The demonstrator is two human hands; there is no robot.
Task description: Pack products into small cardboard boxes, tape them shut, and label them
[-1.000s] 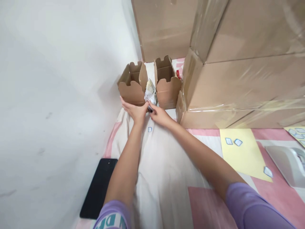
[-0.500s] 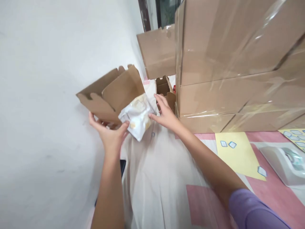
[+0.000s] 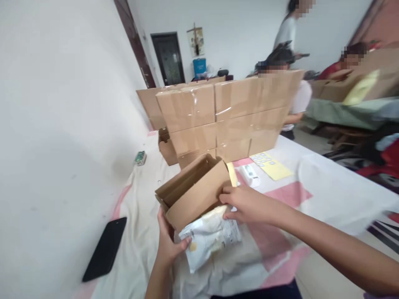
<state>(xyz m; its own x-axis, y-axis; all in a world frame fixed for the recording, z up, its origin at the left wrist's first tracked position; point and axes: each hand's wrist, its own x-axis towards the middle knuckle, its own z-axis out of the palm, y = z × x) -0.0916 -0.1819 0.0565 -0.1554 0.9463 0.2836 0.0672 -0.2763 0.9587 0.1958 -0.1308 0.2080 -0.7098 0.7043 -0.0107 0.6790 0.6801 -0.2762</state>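
Box (image 3: 198,197) & pkt (image 3: 210,234) up, gripped by L hand (image 3: 170,241) & R hand (image 3: 245,203) fingers; pkt outside; 2nd box (image 3: 168,151) at 11 o'clock, untouched

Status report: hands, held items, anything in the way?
Left hand holding open brown cardboard box and crinkled white packet. Right hand touching both. Taped brown cardboard barrier standing beyond.
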